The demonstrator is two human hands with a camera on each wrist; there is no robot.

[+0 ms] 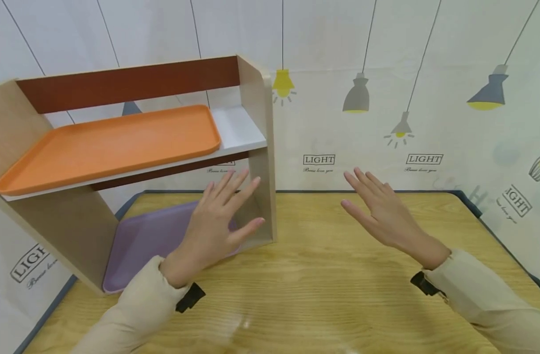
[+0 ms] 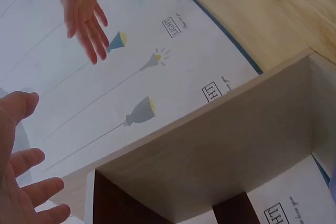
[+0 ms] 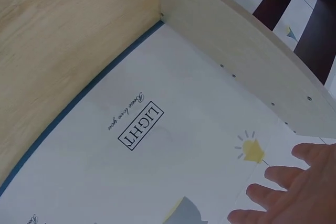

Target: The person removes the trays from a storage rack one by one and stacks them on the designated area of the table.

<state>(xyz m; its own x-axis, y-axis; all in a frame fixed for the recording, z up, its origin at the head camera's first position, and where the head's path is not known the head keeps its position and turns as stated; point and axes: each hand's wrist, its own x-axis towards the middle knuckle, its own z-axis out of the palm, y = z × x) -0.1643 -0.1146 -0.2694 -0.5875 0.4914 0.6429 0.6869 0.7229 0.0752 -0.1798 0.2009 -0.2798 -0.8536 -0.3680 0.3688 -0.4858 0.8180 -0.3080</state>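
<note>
My left hand [image 1: 217,221] is held up in front of the right end of a wooden two-tier shelf [image 1: 262,196], fingers spread and nothing in it. To its right, my right hand [image 1: 380,211] hovers over the table with straight fingers, holding nothing. An orange tray [image 1: 119,145] lies on the shelf's upper board. On the lower level is a purple tray [image 1: 150,241], partly hidden behind my left hand and forearm. The left wrist view catches both my left fingers [image 2: 42,190] and the right hand. In the right wrist view, my right fingers [image 3: 283,177] reach in at the lower right.
The shelf stands at the left of a wood-grain table [image 1: 318,275] with a dark edge. Behind it hangs a white backdrop [image 1: 323,128] printed with lamps. A white strip of upper board [image 1: 239,125] shows right of the orange tray.
</note>
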